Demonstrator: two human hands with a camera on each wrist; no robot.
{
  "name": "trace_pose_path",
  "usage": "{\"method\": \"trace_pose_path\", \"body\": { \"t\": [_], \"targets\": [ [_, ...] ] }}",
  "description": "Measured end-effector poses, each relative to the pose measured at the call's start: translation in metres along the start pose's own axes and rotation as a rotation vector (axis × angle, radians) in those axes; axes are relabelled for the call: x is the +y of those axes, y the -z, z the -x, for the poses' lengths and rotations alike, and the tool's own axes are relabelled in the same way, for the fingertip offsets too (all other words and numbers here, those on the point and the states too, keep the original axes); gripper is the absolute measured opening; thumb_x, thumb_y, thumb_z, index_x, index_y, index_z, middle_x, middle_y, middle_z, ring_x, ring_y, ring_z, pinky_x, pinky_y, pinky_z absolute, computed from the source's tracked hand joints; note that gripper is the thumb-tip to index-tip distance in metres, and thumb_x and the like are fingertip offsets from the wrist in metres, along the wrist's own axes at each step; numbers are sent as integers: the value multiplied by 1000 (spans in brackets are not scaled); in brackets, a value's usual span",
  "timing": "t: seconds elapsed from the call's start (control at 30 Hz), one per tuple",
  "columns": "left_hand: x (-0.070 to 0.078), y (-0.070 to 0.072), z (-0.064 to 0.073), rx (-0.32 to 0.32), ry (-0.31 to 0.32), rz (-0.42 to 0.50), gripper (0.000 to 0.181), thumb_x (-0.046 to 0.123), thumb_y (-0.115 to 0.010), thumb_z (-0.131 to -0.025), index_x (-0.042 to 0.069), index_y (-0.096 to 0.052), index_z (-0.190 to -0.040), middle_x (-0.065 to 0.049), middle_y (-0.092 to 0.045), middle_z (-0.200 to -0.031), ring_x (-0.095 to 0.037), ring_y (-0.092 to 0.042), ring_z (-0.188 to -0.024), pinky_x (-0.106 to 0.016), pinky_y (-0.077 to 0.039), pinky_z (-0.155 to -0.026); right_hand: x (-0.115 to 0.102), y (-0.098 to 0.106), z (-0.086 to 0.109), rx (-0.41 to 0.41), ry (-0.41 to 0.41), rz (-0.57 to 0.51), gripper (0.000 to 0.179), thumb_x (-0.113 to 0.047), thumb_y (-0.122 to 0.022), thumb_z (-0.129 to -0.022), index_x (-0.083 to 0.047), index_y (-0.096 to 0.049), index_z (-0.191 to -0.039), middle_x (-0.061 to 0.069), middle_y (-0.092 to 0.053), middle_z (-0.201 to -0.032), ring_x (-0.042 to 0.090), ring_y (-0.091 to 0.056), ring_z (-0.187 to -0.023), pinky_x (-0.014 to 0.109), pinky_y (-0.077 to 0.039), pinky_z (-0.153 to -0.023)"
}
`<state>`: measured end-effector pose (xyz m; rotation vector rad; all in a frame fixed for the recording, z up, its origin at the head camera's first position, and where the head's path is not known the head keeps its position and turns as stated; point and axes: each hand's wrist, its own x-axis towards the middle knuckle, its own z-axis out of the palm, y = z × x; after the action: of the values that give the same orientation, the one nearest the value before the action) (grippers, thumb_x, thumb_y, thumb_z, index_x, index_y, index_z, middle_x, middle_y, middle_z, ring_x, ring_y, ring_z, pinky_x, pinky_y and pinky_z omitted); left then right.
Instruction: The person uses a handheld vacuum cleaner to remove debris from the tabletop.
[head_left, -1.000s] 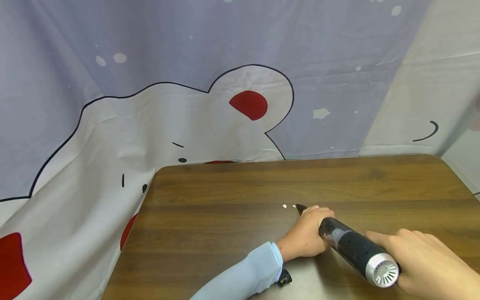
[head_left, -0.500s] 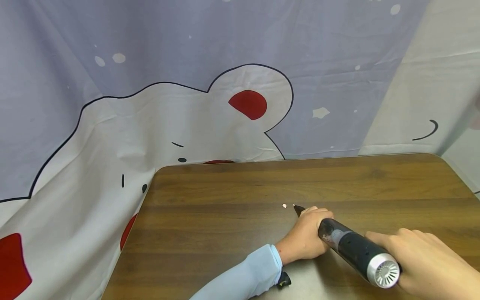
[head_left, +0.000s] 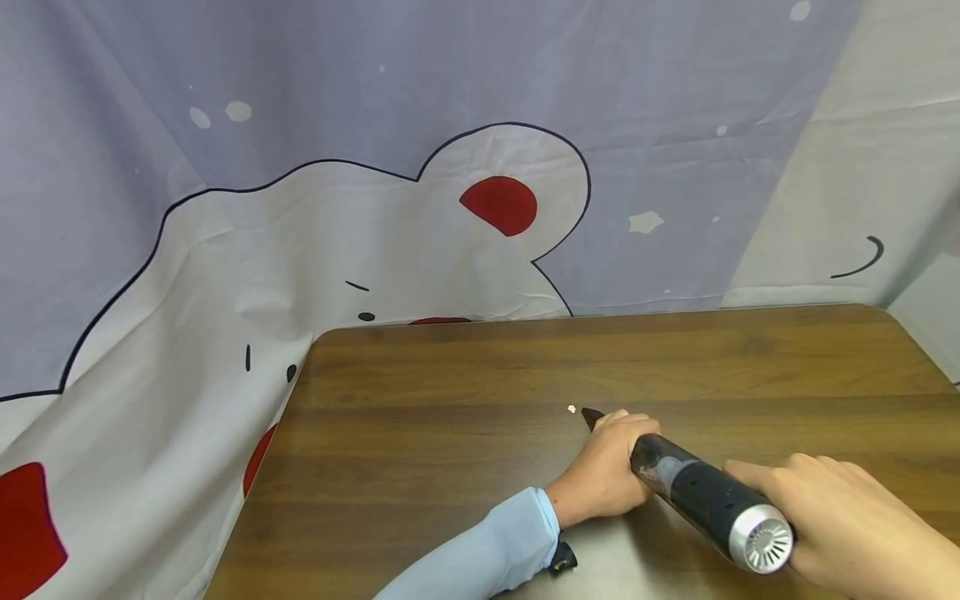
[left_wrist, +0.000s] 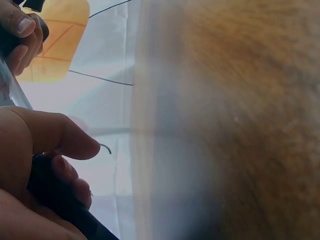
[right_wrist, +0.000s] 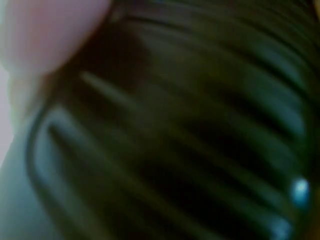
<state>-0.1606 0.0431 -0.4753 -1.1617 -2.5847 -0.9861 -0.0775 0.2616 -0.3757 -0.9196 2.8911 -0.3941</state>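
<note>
A black handheld vacuum cleaner (head_left: 708,500) with a silver vented end slants over the table, its dark nozzle tip (head_left: 590,415) pointing to the far left. Around its front part wraps my left hand (head_left: 611,471), in a light blue sleeve. My right hand (head_left: 832,508) grips it farther back, near the vented end. Just left of the nozzle tip lies one small white scrap (head_left: 572,409). In the left wrist view, my left fingers (left_wrist: 65,132) curl round the dark nozzle (left_wrist: 62,195). The right wrist view is a blur of dark ridged surface (right_wrist: 175,125) and a fingertip (right_wrist: 55,30).
The brown wooden table (head_left: 420,433) has rounded far corners. A patterned white and lilac curtain (head_left: 300,100) hangs behind it and down its left side. A small black item (head_left: 562,558) shows beneath the left wrist.
The vacuum cleaner and both hands have edged slightly left. Two white scraps showed before; the one nearest the nozzle is no longer visible, and the other stays in place.
</note>
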Motion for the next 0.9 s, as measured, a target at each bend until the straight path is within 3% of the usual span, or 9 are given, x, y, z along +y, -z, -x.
{"method": "trace_pose_path", "body": {
  "t": [0.27,0.5,0.9],
  "targets": [
    [0,4,4,9,0,-13,30,14,-76,-62,24,-50,-72,19,-47,-74,1,-38,-70,-17,-35,-76,-1,-1,-1,9,11,32,46,-22,-83,-61,-39,-52,-91,-30,-42,-66,-5,-41,-58,28,-35,-48],
    [0,7,6,20,4,-21,31,13,-77,-62,24,-49,-72,19,-46,-74,1,-38,-70,-17,-34,-76,-4,-2,-2,60,25,45,52,-10,-77,-56,-39,-53,-91,-31,-40,-64,-5,-39,-55,26,-34,-46],
    [-5,9,8,26,2,-16,30,12,-76,-61,24,-51,-73,18,-48,-74,1,-39,-70,-17,-36,-75,-7,-4,-4,93,16,14,45,-21,-82,-60,-41,-54,-89,-28,-38,-60,-4,-36,-51,24,-32,-45]
  ]
}}
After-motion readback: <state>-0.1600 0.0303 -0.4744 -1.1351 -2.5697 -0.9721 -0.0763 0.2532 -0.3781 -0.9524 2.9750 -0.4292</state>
